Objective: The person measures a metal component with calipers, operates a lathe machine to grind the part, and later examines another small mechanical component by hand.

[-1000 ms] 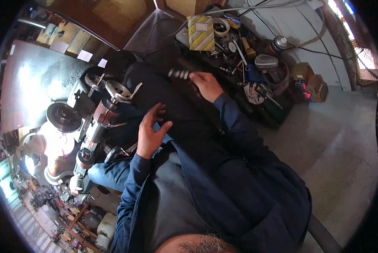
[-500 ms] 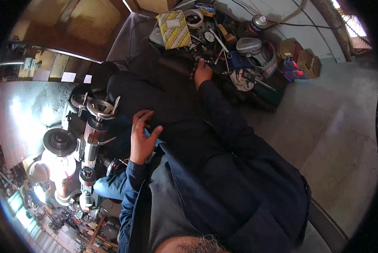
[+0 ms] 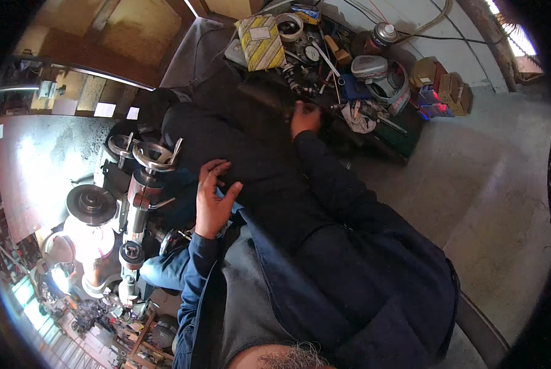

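Fingers (image 3: 217, 175) of left hand (image 3: 212, 200): spread, lying flat on dark cloth (image 3: 251, 160); nothing gripped.
Fingers of right hand (image 3: 305, 118): curled at far edge of the cloth, among the clutter; whether anything is gripped cannot be told.
Dark cloth: draped over a bulky form between the two hands, just beside the machine.
Machine (image 3: 141, 203): metal, with handwheels (image 3: 155, 155), left of the left hand.
Yellow striped box (image 3: 261, 34): on crowded tabletop (image 3: 398, 132), beyond the right hand.
Tape roll (image 3: 290, 26): beside the box.
Spray can (image 3: 383, 34): upright, further right.
Rag (image 3: 359, 118): near the right hand.
Concrete floor (image 3: 491, 184): right.
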`<action>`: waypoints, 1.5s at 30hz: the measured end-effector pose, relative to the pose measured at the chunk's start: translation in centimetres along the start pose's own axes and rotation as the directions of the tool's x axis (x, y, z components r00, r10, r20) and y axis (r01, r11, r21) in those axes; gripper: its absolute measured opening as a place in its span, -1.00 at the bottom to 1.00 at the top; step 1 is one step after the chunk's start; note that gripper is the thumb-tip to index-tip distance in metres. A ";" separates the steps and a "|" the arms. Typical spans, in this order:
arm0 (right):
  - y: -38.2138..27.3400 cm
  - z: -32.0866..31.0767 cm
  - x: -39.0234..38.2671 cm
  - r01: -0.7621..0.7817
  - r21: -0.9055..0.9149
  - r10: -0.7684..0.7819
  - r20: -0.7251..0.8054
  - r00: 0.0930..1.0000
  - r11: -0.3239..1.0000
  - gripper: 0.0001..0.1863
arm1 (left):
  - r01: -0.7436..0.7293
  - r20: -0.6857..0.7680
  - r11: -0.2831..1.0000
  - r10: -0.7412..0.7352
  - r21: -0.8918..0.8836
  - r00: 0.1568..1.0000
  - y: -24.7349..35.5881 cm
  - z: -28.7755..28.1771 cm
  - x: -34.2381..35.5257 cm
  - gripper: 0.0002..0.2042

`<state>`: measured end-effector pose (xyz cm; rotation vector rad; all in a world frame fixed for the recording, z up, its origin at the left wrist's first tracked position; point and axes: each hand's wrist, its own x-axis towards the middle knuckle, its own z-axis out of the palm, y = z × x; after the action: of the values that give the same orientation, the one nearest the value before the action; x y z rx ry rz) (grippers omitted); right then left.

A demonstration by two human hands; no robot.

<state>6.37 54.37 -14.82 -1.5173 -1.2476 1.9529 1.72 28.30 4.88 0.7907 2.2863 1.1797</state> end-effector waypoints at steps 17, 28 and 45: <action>-5.4 -1.0 2.7 -0.038 -0.015 0.034 -0.183 0.982 0.999 -0.51 | -0.030 -0.026 0.999 0.029 -0.015 0.999 -1.0 -0.5 -0.6 -0.58; 0.1 -5.5 4.5 0.088 -0.507 -0.311 -0.373 0.874 0.857 -0.20 | -0.046 -0.023 0.998 0.045 -0.041 0.999 -0.9 -0.1 -0.6 -0.58; -14.1 5.8 -14.4 -0.285 0.497 -0.364 0.836 0.410 0.819 -0.63 | -0.365 -0.444 0.931 0.325 -0.004 0.835 7.8 -3.0 4.1 -0.46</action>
<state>3.03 49.04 5.20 0.0600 -0.7571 2.8761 -0.96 32.99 12.54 1.0219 2.4820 1.7676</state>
